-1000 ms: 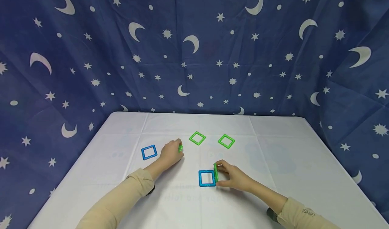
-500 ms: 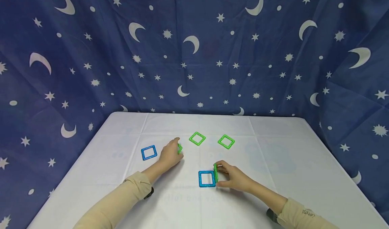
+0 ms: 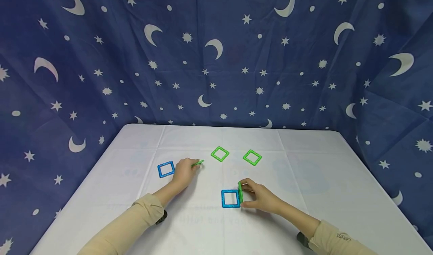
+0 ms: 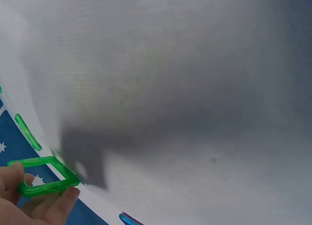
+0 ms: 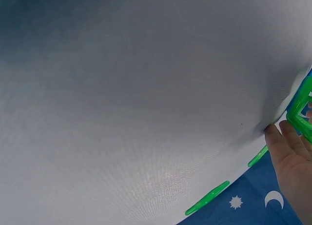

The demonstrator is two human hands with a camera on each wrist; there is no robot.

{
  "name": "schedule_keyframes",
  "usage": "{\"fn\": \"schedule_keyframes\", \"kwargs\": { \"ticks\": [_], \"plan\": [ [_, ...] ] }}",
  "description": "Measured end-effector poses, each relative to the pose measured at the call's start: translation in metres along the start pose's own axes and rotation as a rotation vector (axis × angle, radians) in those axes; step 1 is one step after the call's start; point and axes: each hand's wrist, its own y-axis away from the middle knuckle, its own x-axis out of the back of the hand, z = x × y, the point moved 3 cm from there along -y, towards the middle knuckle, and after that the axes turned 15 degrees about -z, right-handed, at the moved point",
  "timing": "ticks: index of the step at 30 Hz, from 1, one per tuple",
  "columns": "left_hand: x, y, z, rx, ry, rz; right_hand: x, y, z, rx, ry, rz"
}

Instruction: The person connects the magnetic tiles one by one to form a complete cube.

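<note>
In the head view my left hand (image 3: 184,172) pinches a green square magnetic tile (image 3: 197,163), which appears nearly edge-on. The left wrist view shows this open-framed tile (image 4: 48,188) between thumb and fingers, raised off the table. My right hand (image 3: 260,196) holds a second green square magnetic tile (image 3: 240,192) upright between thumb and fingers. That tile stands along the right edge of a blue square magnetic tile (image 3: 230,190) lying flat. Part of the upright green tile (image 5: 292,115) also shows in the right wrist view, beside the fingers.
Another blue square tile (image 3: 166,163) lies flat just left of my left hand. Two green square tiles (image 3: 220,148) lie flat farther back, the other green tile (image 3: 252,151) to the right. A white cloth covers the table (image 3: 304,195); a blue star-and-moon curtain (image 3: 216,78) hangs behind.
My left hand has drawn slightly to the left, and its green tile has turned and now sticks out past the fingertips. The right hand and its tile have stayed still.
</note>
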Motion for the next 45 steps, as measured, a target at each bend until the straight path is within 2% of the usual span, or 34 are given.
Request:
{"fn": "schedule_keyframes", "kwargs": {
  "ticks": [5, 14, 22, 31, 41, 45],
  "plan": [
    [0.004, 0.002, -0.001, -0.004, -0.018, 0.068, -0.001, 0.000, 0.000, 0.004, -0.001, 0.001],
    [0.012, -0.002, -0.002, 0.014, -0.004, 0.101, -0.001, 0.000, 0.002, -0.019, -0.012, 0.011],
    [0.016, -0.003, -0.002, 0.044, 0.036, 0.088, 0.001, 0.001, 0.000, -0.022, -0.006, 0.025],
    [0.015, -0.001, -0.005, 0.047, 0.147, 0.091, 0.002, 0.000, 0.002, -0.015, 0.017, 0.030],
    [0.017, 0.000, -0.007, 0.060, 0.133, 0.104, 0.003, -0.002, 0.002, -0.017, 0.015, 0.031],
    [0.016, 0.002, -0.008, 0.066, 0.154, 0.109, 0.004, -0.004, 0.002, -0.015, -0.011, 0.029]
  ]
}}
